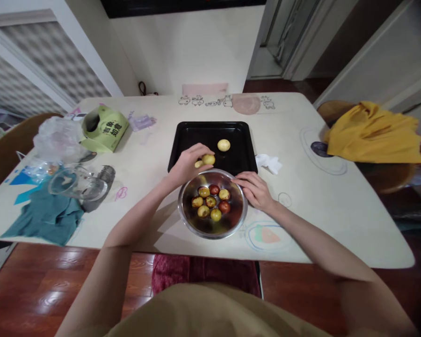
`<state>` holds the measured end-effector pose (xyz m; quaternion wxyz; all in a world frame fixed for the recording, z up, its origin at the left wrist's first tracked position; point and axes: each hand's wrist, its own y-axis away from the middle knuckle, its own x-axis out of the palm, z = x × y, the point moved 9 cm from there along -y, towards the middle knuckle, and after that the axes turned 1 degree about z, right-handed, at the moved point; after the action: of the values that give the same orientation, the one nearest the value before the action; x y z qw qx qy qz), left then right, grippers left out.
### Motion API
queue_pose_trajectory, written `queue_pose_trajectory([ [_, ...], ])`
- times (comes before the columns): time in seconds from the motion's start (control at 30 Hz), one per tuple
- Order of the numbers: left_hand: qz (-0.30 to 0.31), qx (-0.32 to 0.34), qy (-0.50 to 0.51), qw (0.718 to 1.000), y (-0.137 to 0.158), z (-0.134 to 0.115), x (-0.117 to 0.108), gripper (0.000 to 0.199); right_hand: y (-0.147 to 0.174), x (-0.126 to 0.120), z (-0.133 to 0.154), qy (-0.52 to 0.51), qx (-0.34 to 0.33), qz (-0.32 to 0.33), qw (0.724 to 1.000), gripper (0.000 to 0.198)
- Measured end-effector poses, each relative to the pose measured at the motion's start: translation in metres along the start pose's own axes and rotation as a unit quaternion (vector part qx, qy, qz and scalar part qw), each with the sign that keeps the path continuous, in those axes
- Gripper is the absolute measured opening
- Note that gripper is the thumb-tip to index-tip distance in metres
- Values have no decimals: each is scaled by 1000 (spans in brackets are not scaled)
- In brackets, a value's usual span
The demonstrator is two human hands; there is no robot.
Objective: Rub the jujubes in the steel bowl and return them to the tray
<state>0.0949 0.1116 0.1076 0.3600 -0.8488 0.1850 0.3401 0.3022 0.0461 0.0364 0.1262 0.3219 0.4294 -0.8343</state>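
On cream table — black tray

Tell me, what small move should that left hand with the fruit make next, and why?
Probably carry it a little forward and set it on the tray. The left hand holds fruit above the tray's near edge, one fruit already lies there, and the right hand steadies the bowl holding more.
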Motion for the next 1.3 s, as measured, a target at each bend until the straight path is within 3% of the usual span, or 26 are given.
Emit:
queue_pose_trajectory([
  [0.13, 138, 45, 47, 988, 21, -43, 30, 21, -1, -1, 4, 8, -15, 0, 1000, 42],
  [0.2, 199, 55, 59, 977, 34, -51, 46, 20, -2, -2, 5, 9, -24, -4, 1000, 42],
  [0.3, 236, 53, 65, 968, 45, -50, 58, 21, -1, 0, 3, 9, -12, 3, 1000, 44],
  [0.43, 230, 47, 68, 970, 45, -45, 55, 30, 1, 0, 2, -1, -4, 6, 1000, 45],
  [0.7, 249, 50, 105, 961, 43, -46, 52, 21, 2, -1, 2, -5, -16, -6, 1000, 43],
  [0.97, 251, 53, 8, 967, 46, -47, 52, 21, 2, -4, 8, 4, -57, -29, 998, 41],
  [1.3, 219, 72, -70, 971, 49, -47, 61, 15, 1, -5, 8, 1, -56, -29, 998, 41],
])
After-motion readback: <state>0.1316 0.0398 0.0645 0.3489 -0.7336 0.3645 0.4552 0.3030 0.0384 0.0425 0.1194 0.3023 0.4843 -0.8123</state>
